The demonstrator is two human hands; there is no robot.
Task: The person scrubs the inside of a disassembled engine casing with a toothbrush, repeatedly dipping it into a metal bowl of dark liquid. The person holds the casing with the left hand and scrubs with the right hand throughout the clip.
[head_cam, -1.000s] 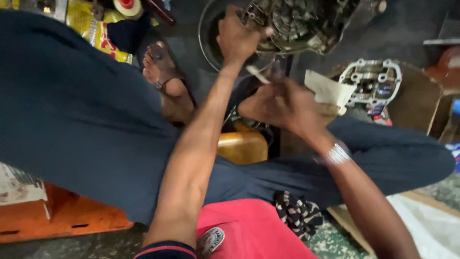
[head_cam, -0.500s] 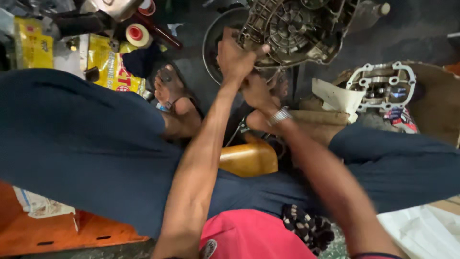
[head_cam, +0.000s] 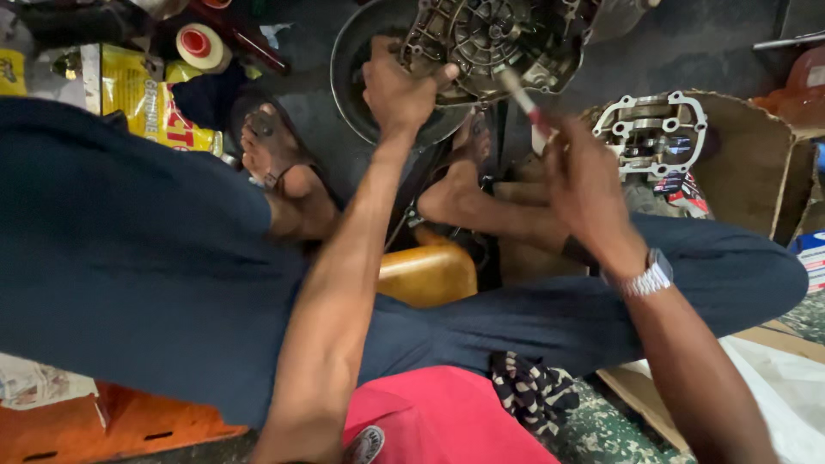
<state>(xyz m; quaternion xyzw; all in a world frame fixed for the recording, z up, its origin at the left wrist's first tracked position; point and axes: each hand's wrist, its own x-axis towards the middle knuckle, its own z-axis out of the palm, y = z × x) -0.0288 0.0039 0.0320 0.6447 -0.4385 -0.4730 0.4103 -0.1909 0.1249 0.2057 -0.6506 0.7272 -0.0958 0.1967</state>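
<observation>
Engine case [head_cam: 507, 39], one, grey cast metal, sits in a round dark pan [head_cam: 348, 86] on the floor at the far end of view, open side up with ribs and bores showing. Near to far: one pink cloth [head_cam: 447, 421] and one dark patterned rag [head_cam: 533, 391] at the lap; two trouser legs in dark blue; one amber jug [head_cam: 425, 275] between the legs; two bare feet in sandals, the left one beside the pan. Left hand [head_cam: 397, 90] is closed over the near-left rim of the engine case, fingers wrapped on the edge, steadying it. Right hand [head_cam: 589, 185], wearing one metal watch [head_cam: 649, 279], is closed around one thin tool [head_cam: 524, 94] with a red band; its tip is at the case's near edge, blurred, so contact unclear. Judgement: teardown well along, since the case is already opened and a second casting, one cylinder head [head_cam: 653, 129], lies apart on a cardboard box [head_cam: 765, 163] at the floor's right edge; work inside the case is left. Far-left corner: one tape roll [head_cam: 199, 45], yellow packets [head_cam: 129, 90], two visible.
</observation>
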